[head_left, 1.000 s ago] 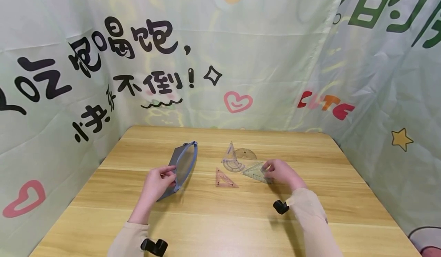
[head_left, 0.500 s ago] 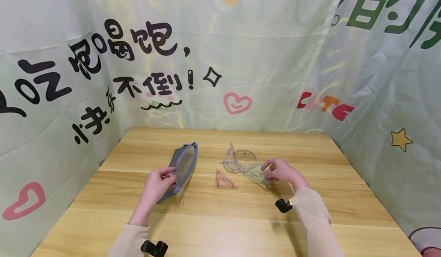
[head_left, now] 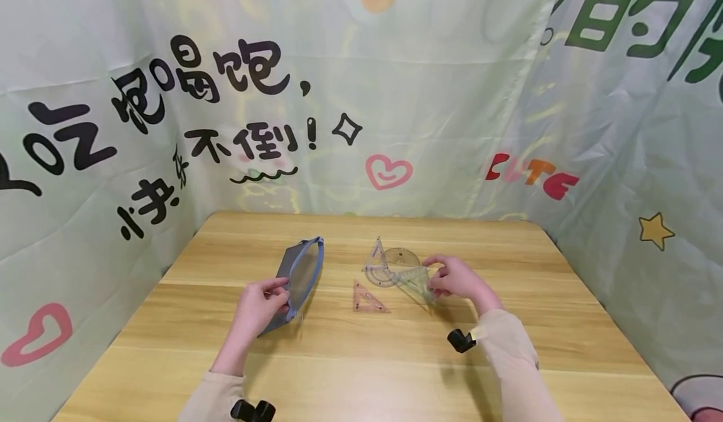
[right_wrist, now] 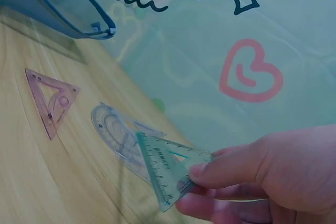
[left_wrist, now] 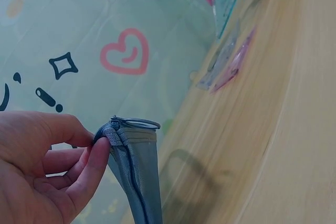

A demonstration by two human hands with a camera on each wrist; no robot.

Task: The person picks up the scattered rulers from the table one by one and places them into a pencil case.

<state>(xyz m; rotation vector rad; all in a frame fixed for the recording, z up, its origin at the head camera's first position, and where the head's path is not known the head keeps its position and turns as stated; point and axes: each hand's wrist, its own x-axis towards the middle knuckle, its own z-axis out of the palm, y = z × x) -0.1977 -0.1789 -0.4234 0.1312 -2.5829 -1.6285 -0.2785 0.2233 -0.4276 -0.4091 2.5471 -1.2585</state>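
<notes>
My left hand (head_left: 261, 308) pinches the edge of a blue-grey zippered mesh pouch (head_left: 302, 271), whose mouth gapes toward the right. In the left wrist view, thumb and finger grip the pouch's corner (left_wrist: 118, 135) beside the zipper. A green transparent set square (right_wrist: 170, 166) is pinched between the thumb and fingers of my right hand (head_left: 456, 277), tilted up off the table. Behind it lie a clear bluish set square with a curved protractor part (head_left: 380, 268) and a smoky half-round protractor (head_left: 402, 257). A pink set square (head_left: 368, 299) lies nearer to me.
The wooden table (head_left: 350, 365) is bounded at the back and sides by a printed cloth (head_left: 440, 108). Each sleeve carries a small black camera, such as the right one (head_left: 462, 340).
The green set square has been lifted and tilted, shifting slightly left with my right hand. My left hand holds the pouch in the same spot.
</notes>
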